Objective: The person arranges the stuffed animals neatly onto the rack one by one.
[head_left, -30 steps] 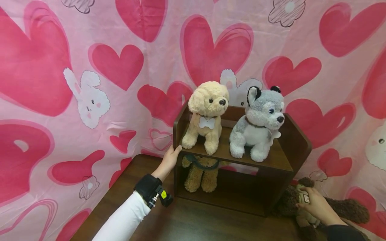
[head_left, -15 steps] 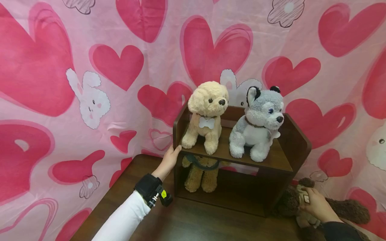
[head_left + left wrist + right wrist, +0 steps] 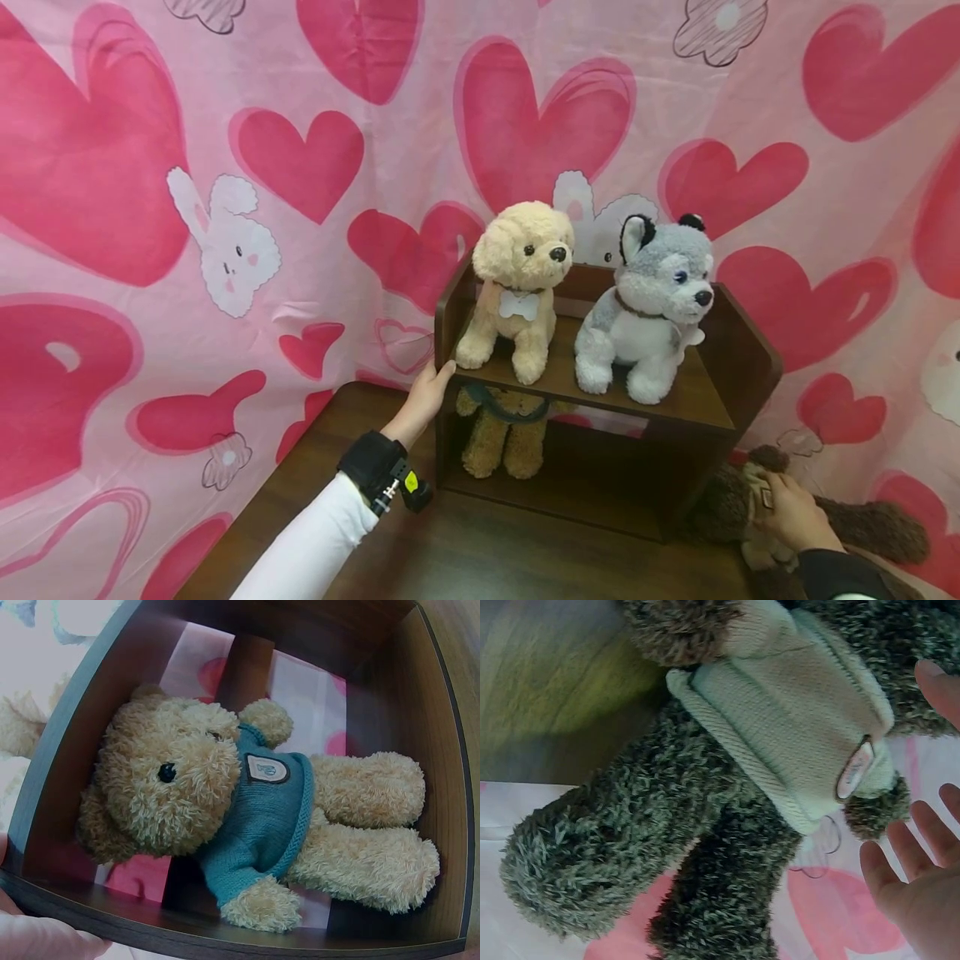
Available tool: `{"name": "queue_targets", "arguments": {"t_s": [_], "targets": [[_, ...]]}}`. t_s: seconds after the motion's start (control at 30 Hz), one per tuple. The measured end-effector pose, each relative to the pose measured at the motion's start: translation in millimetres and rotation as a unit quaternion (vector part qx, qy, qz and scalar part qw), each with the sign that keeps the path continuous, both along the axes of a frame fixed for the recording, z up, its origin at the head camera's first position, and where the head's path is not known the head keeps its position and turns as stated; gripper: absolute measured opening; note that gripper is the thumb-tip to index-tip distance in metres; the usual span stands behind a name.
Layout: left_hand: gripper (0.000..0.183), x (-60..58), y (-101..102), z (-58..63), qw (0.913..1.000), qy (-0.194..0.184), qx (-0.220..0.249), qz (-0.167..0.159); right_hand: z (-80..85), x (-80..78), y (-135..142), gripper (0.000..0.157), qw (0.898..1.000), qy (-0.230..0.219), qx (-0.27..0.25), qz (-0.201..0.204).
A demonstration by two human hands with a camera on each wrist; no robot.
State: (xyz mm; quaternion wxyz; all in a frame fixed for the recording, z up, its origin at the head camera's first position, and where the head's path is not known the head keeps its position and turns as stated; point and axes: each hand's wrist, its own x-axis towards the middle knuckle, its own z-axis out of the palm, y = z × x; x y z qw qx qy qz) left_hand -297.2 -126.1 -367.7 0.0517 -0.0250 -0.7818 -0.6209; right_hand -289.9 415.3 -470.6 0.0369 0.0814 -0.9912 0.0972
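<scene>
My left hand (image 3: 425,398) grips the left side panel of a dark wooden shelf unit (image 3: 720,333), its thumb against the panel's front edge. Inside the lower compartment a tan teddy bear (image 3: 180,772) in a teal knit sweater stands at the left; its upper half is hidden in the head view. My right hand (image 3: 797,510) is outside the unit's right side, over a dark brown teddy bear (image 3: 630,817) in a pale knit sweater with a small label. In the right wrist view that hand's fingers (image 3: 900,855) are spread beside the sweater.
A cream plush dog (image 3: 525,250) and a grey-and-white plush husky (image 3: 660,275) sit on the upper shelf. The unit stands on a dark wooden table (image 3: 480,558). Close behind hangs a pink heart-print cloth (image 3: 300,67).
My right hand has shifted slightly over the brown bear, its sleeve coming a little further into view. The left hand keeps its hold on the shelf unit, and the plush dogs stay put.
</scene>
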Motion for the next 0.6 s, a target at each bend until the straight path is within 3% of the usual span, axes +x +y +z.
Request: {"name": "queue_targets", "arguments": {"t_s": [0.27, 0.37, 0.6], "targets": [[0.06, -3.4, 2.0, -0.9, 1.0, -0.002, -0.003, 0.0, -5.6, -0.4, 7.6, 0.08, 0.998, -0.056, -0.003, -0.041], [0.061, -3.8, 2.6, 0.6, 1.0, -0.006, -0.001, 0.003, -8.4, 0.1, 8.0, 0.082, 0.997, -0.058, -0.007, -0.055], [0.061, -3.9, 4.8, 3.6, 0.9999, -0.012, 0.001, 0.001, -19.5, 2.7, 10.9, 0.07, 0.994, -0.075, 0.002, -0.078]]}}
